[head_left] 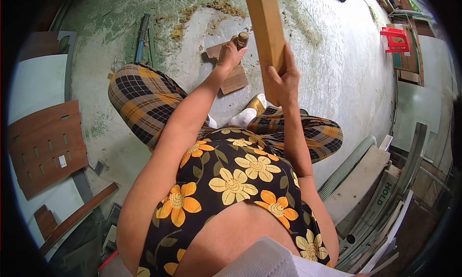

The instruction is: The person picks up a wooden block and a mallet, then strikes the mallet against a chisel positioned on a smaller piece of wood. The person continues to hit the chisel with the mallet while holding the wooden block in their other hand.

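Observation:
My left hand [232, 55] reaches down between my knees, its fingers closed around a short round-ended wooden piece [242, 37] like a handle. Whether this joins the wood below is something I cannot tell. Under and beside that hand lie a flat brown wooden piece [215, 51] and a wooden block [235, 80], close to the floor. My right hand [285, 80] grips a long squared wooden beam [267, 31] near its lower end, thumb on the near face and fingers along the right edge. The beam tilts upward, its far end cut off by the top of the view.
Brown crumbly debris [224, 7] is scattered on the worn floor [337, 60]. A blue-handled tool [140, 41] lies beyond my left knee. At left lean a slotted brown panel [48, 144] and boards. Planks [356, 180] and a ribbed hose [346, 168] line the right; a red stool [395, 39] stands farther back.

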A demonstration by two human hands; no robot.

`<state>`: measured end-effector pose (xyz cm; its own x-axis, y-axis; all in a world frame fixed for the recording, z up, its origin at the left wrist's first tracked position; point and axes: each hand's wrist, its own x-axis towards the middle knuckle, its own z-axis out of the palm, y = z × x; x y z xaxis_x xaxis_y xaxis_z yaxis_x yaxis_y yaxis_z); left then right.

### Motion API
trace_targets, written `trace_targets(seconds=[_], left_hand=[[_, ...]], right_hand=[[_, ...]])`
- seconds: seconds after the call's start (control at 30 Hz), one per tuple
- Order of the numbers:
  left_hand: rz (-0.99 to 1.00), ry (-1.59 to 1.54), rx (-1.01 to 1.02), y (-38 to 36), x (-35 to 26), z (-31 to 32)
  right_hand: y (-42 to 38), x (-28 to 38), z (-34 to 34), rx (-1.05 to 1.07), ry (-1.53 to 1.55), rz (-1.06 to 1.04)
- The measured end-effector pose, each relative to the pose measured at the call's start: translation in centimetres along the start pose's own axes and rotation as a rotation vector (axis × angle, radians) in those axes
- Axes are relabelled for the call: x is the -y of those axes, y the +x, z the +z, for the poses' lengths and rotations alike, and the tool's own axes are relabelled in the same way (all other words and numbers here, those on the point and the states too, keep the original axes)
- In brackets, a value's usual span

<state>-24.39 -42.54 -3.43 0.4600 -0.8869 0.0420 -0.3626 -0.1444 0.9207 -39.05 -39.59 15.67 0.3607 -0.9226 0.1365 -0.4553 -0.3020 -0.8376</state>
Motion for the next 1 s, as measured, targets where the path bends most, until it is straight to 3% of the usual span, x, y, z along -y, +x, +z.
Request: trace_targets(seconds=[0.07,0.1,0.2,0.23,0.37,0.47,0.53,0.6,0.7,0.8,1.0], left_hand=[[0.058,-0.040,0.002,-0.3,-0.4,-0.3],[-0.033,-0.152,0.015,-0.3,-0.9,-0.5],[0.013,-0.170,-0.022,-0.3,0.2,-0.1],[-0.003,-0.138,0.047,-0.4,-0.2,-0.5],[-0.016,-0.068,0.032,0.0,0.5,0.1],[-0.017,-0.027,0.027,-0.1,0.1,0.0],[0.014,-0.092,0.029,-0.2,-0.1,-0.2],[-0.014,-0.116,0.035,-0.5,-0.4,-0.5],[-0.093,-0.090,0.008,-0.4,-0.9,-0.9],[0.093,-0.133,-0.013,-0.3,0.2,-0.4],[-0.017,-0.030,0.016,-0.1,-0.4,-0.4]], right_hand=[[-0.3,-2.5,0.7,0.140,-0.249,0.115],[-0.2,-2.7,0.8,0.246,-0.323,0.289],[0.1,-3.3,0.9,0.240,-0.285,0.249],[0.0,-2.7,0.7,0.240,-0.264,0.276],[0.2,-0.8,0.0,0.095,-0.108,0.019],[0.0,1.8,-0.1,0.031,-0.033,0.021],[-0.4,-2.0,0.6,0.061,-0.064,0.012],[-0.3,-6.0,0.7,0.210,-0.161,0.164],[-0.6,-3.7,0.5,0.209,-0.159,0.213],[-1.0,-3.5,0.0,0.167,-0.099,0.134],[-0.6,-1.1,-1.0,0.068,0.003,0.105]])
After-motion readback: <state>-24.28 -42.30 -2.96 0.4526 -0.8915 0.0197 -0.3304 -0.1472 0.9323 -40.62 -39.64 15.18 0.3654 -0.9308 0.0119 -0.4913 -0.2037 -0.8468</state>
